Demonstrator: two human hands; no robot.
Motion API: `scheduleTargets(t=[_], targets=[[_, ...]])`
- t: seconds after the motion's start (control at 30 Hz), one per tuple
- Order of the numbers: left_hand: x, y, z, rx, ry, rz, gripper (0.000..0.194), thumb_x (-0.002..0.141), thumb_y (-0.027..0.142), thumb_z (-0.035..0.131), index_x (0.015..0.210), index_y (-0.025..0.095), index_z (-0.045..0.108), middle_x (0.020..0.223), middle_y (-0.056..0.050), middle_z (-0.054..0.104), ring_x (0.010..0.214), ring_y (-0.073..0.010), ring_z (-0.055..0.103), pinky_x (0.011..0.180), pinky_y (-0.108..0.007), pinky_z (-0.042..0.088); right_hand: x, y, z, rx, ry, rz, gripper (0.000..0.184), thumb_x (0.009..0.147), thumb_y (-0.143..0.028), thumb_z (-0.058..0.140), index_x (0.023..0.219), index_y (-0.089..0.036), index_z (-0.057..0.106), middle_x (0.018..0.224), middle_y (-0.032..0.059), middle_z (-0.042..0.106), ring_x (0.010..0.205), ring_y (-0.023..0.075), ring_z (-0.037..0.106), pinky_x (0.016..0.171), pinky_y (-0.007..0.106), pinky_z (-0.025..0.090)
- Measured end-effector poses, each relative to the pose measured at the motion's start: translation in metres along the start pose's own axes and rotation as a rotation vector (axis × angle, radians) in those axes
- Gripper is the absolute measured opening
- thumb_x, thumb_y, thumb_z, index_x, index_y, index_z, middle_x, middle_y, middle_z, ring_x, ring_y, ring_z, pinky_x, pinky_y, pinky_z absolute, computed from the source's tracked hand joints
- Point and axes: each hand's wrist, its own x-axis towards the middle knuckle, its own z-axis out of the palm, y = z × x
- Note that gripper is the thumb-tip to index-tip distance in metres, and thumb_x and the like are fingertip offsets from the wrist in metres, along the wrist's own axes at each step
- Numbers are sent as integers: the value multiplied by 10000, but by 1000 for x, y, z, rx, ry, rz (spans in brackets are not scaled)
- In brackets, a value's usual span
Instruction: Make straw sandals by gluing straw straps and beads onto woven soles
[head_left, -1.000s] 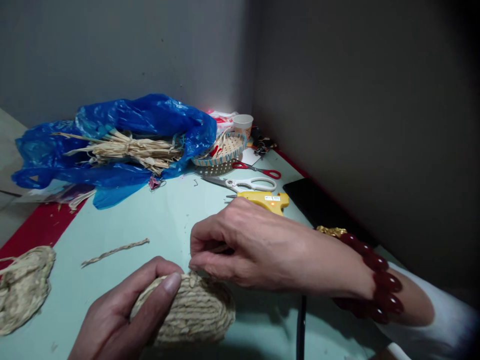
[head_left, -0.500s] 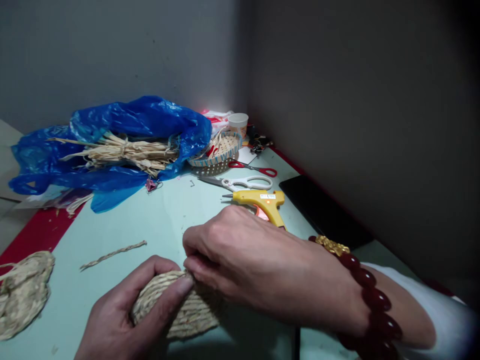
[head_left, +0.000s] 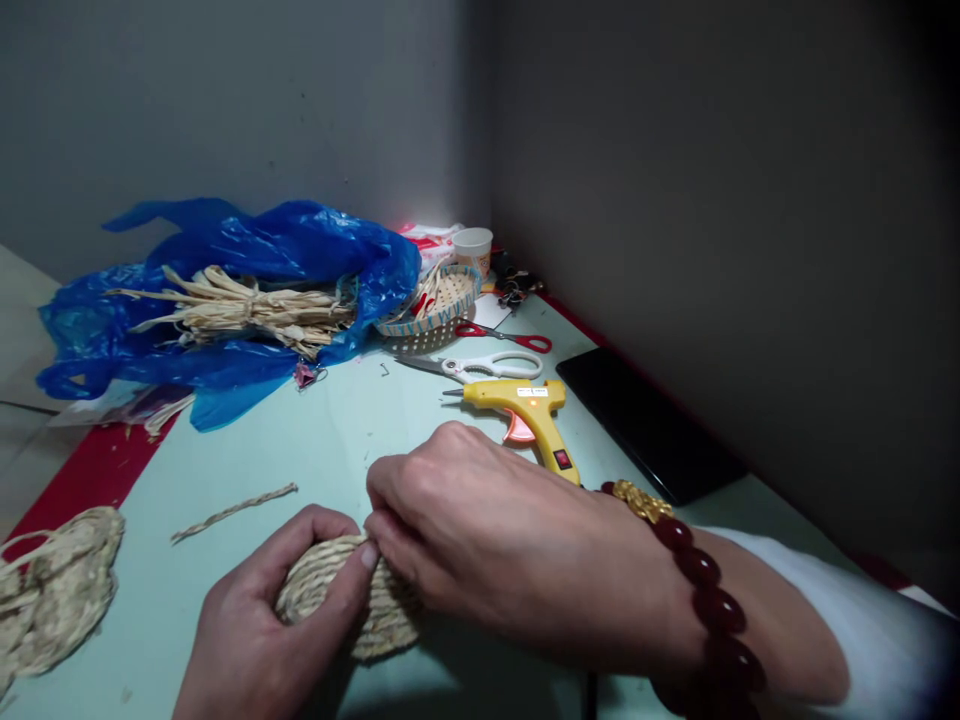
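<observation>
My left hand (head_left: 262, 625) is wrapped around a small woven straw piece (head_left: 330, 590) near the table's front edge, thumb pressed on its top. My right hand (head_left: 480, 530) reaches across from the right and pinches the top edge of the same straw piece with closed fingers; a dark red bead bracelet (head_left: 705, 590) is on its wrist. A short braided straw strip (head_left: 232, 508) lies loose on the pale green table (head_left: 360, 430) just left of the hands.
A yellow glue gun (head_left: 529, 410), white-handled scissors (head_left: 480, 366) and red-handled scissors (head_left: 506, 336) lie behind the hands. A blue plastic bag (head_left: 225, 300) holds a straw bundle (head_left: 240, 310). A woven basket (head_left: 439, 305), paper cup (head_left: 472, 247), black slab (head_left: 645, 420) and another straw piece (head_left: 56, 590) are around.
Both hands and the straw piece have shifted slightly left and nearer. The right hand now covers more of the straw piece, and the glue gun behind it is uncovered.
</observation>
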Motion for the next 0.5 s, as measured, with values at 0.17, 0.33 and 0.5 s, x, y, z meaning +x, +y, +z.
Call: scheduleTargets(t=[0.17,0.33,0.5], targets=[[2,-3,0,-46,11,-22,237,628,503,656,654,275,599,600,57,630,594,-164,506,551,-245,396,3,1,4,6,-9,4,268,914,-191,476,651,-158,517,522,-35,428,454,76,340,403,219,198],[3,-7,-3,-86,-35,-14,198,671,466,650,679,278,587,595,71,595,629,-169,496,591,-255,359,3,2,-1,74,-49,6,296,965,-255,440,714,-168,569,591,-11,520,558,108,417,476,235,239],[3,-9,-4,-126,29,38,233,676,489,681,703,262,634,694,36,613,678,-190,503,593,-275,375,6,7,-11,220,-125,22,306,984,-331,460,831,-185,680,693,4,631,636,127,499,566,238,309]])
